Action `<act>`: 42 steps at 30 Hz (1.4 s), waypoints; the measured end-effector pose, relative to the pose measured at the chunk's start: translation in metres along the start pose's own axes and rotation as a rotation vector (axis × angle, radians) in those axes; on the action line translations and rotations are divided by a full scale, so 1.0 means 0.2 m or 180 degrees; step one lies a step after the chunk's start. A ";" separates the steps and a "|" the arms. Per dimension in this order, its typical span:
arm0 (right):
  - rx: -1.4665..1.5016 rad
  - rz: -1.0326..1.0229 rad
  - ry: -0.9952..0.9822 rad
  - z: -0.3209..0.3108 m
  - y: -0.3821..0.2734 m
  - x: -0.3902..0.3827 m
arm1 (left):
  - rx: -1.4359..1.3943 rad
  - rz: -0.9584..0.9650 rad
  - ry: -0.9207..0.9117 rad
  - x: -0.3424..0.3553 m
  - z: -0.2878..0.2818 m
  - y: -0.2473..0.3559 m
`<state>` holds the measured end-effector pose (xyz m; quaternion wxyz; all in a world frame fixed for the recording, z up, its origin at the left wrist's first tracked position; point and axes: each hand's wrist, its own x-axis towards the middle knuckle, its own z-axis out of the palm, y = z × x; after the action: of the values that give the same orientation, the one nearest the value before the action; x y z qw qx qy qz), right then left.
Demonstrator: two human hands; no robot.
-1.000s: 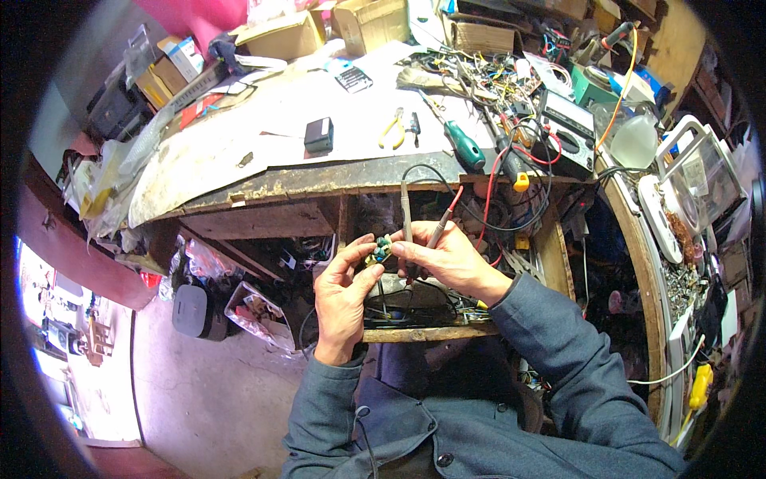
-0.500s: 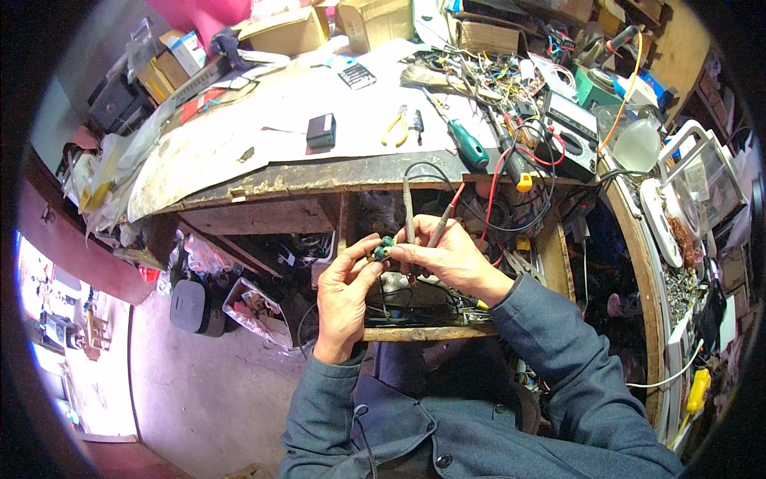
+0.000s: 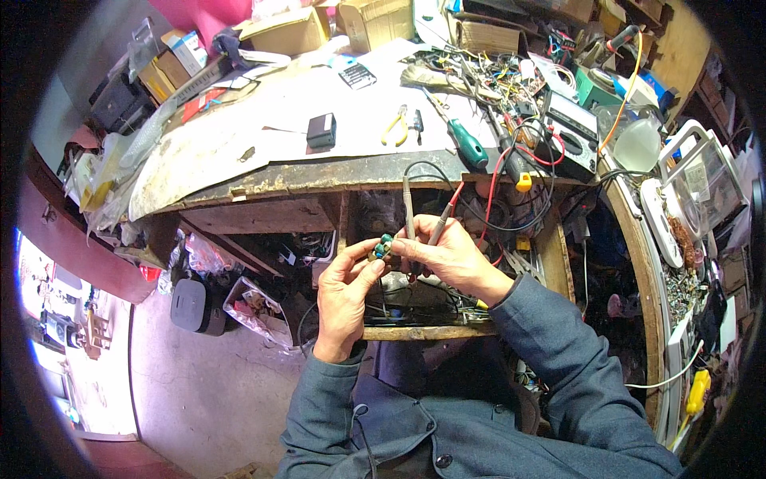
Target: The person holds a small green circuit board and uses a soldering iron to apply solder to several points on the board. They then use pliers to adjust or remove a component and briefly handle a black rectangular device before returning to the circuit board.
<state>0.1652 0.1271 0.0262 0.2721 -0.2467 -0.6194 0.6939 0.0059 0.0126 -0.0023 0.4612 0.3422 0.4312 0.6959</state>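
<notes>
My left hand (image 3: 345, 291) pinches a small green part (image 3: 384, 246), perhaps a little circuit board, between thumb and fingertips. My right hand (image 3: 459, 257) is closed round two test probes, its fingertips close beside the green part. The grey probe (image 3: 408, 209) with a black lead stands nearly upright. Beside it, the red-ended probe (image 3: 447, 214) leans to the right. Their lower tips are hard to make out against the fingers and the dark drawer. Black and red leads loop toward an analog multimeter (image 3: 571, 134) at the right of the bench.
Below my hands sits an open drawer (image 3: 431, 332) with wires and tools. On the bench lie a green screwdriver (image 3: 466, 142), yellow-handled pliers (image 3: 394, 128) and a small black box (image 3: 321, 130). A tangle of wires and parts (image 3: 511, 88) covers the back right.
The green part has turned slightly and risen a little in my left fingertips. My right hand and the probes stay nearly in place.
</notes>
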 end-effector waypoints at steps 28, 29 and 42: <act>0.0039 0.0128 -0.0114 0.02 -0.01 -0.01 | 0.0028 -0.0043 0.0133 0.00 0.00 -0.02; 0.0018 0.0141 -0.0174 0.02 -0.03 -0.01 | -0.0053 -0.0078 0.0132 0.00 0.01 -0.02; 0.0078 0.0135 -0.0274 0.00 0.01 0.00 | 0.0011 -0.0113 0.0117 0.01 0.00 -0.03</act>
<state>0.1648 0.1260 0.0244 0.2334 -0.2263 -0.6166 0.7170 0.0071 0.0148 -0.0070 0.4648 0.3224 0.4468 0.6931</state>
